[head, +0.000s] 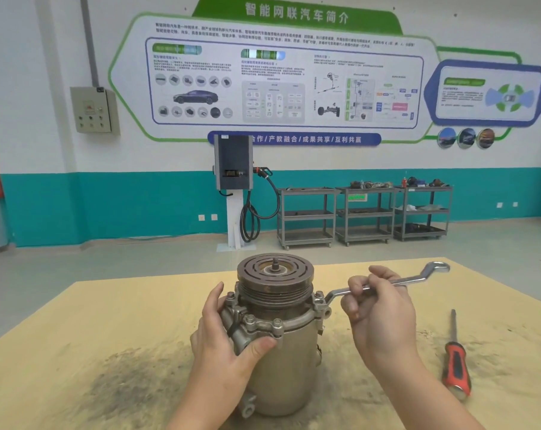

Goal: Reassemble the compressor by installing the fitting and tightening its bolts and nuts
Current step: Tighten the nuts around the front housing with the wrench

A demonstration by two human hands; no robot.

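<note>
Left hand (228,333) grips the upper left side of the grey cast-metal compressor (278,330), thumb pressed across the front of the housing flange, fingers wrapped round the far left side. Compressor stands upright near the middle of the tan, dirt-stained wooden counter (76,352), dark grooved round pulley (275,276) facing up, threaded shaft stub at its centre. Several hex bolts (250,320) sit around the flange below the pulley. A dark smudge marks the counter just left of the compressor base.

Right hand (377,308) holds the shaft of a bright steel offset ring spanner (396,282), fingers curled over it. The spanner's near ring end sits at the bolt on the right side of the flange; whether it is fully seated I cannot tell. Its far ring end points up and right, clear of the counter.

A red-and-black-handled screwdriver (455,358) lies on the counter well right of the compressor, untouched, blade pointing away.
</note>
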